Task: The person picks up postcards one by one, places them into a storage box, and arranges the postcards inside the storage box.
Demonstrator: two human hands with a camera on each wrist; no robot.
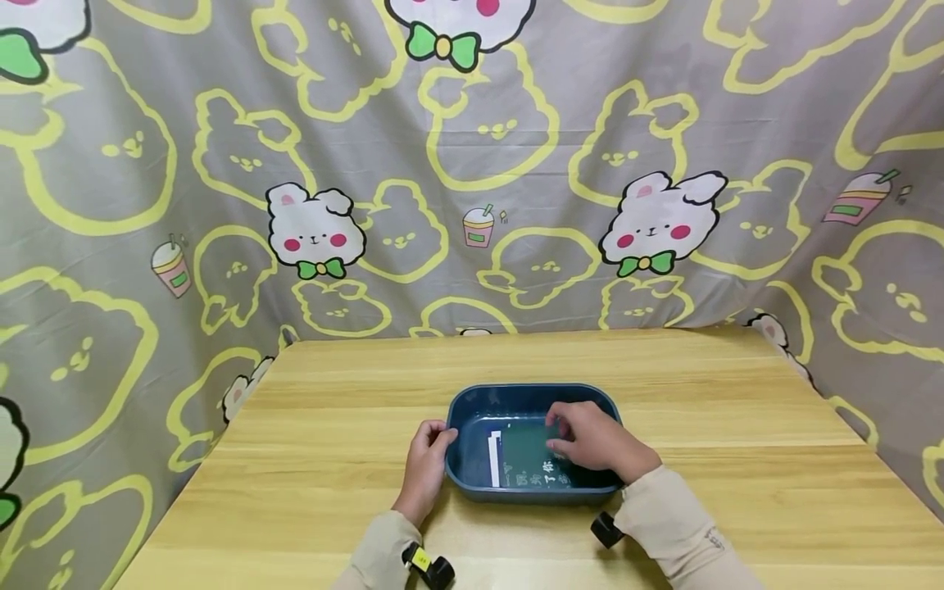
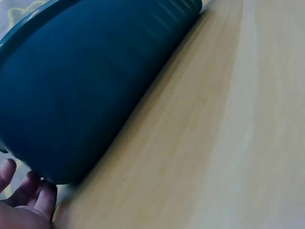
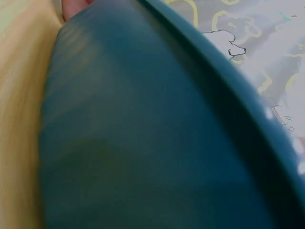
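A dark blue plastic basin with rounded corners stands on the table. At its left end my left hand grips the rim, thumb over the edge and fingers along the outer wall. The left wrist view shows fingers against the basin's outside. Inside lies a dark green booklet with white characters, over a blue and white piece that shows along its left side. My right hand reaches over the right rim, above the booklet, fingers bent and thumb apart from them. Nothing shows between them.
The wooden table extends around the basin on all sides. A grey curtain with cartoon animals hangs behind and at both sides. Black wrist cameras sit on both sleeves; the basin's wall fills much of both wrist views.
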